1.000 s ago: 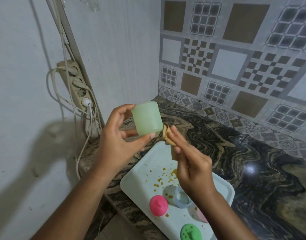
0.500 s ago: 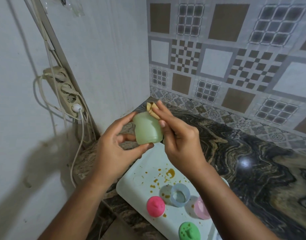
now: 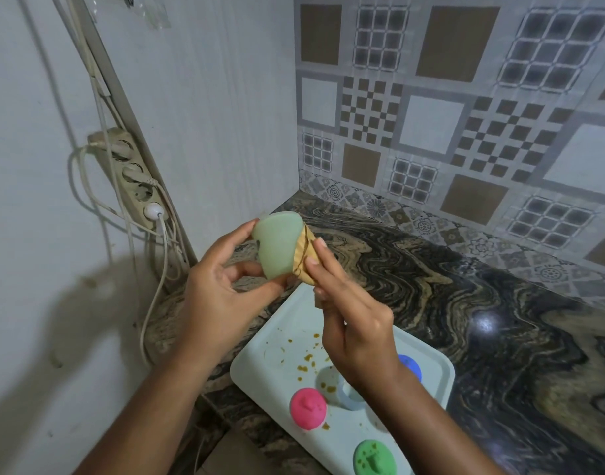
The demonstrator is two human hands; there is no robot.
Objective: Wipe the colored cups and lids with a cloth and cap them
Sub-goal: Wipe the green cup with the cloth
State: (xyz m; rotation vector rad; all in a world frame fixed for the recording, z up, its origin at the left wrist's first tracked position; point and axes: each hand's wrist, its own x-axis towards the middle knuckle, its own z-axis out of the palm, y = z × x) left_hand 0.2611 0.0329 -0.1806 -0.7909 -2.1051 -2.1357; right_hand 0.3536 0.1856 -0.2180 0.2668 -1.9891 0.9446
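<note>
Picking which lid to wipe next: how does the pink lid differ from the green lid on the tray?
The pink lid shows no clear specks; the green lid carries brownish specks on top. The pink lid is seen whole; the green lid is cut by the picture's lower edge. Both are domed and rest on the pale tray.

- Fairly bright, even; slightly soft.
- Glare spot on countertop (image 3: 484,323), right of tray (image 3: 260,368).
- Soft shadows on wall (image 3: 88,320), left of tray (edges bent).
</note>
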